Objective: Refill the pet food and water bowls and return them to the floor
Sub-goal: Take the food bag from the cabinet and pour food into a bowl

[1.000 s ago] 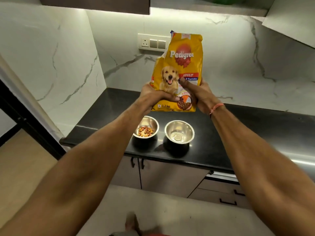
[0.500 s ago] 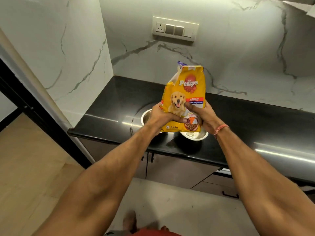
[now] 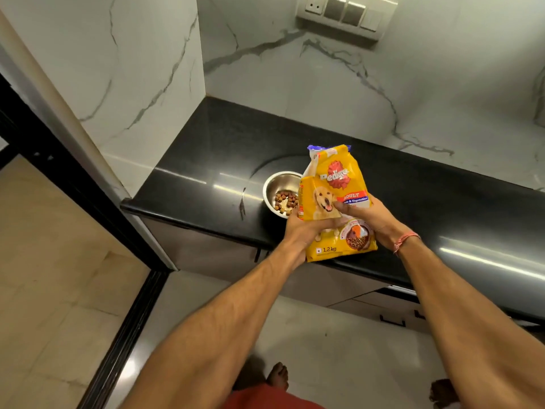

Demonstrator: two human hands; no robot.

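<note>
Now the black countertop (image 3: 206, 160) fills more of the view than half a second ago, and the wall switch plate (image 3: 342, 13) sits higher, at the top edge; the yellow pet food bag (image 3: 330, 208) has come lower and nearer the counter's front edge, its top tilted away from the person, its base out past that edge; the steel food bowl (image 3: 278, 188), hidden almost wholly behind the bag before, now shows most of its rim and a small heap of brown kibble (image 3: 285, 200) to the bag's left; the second bowl, visible below the bag earlier, is probably behind the bag now, though I cannot tell. The left hand (image 3: 306, 231) holds the bag's lower left side, thumb laid across the front and fingers wrapped behind; the right hand (image 3: 368, 216) grips the right side, thumb pressed on the printed dog and fingers curled round the back; a thin red thread (image 3: 405, 242) circles the right wrist; bare feet (image 3: 277, 376) stand on the pale floor below.
</note>
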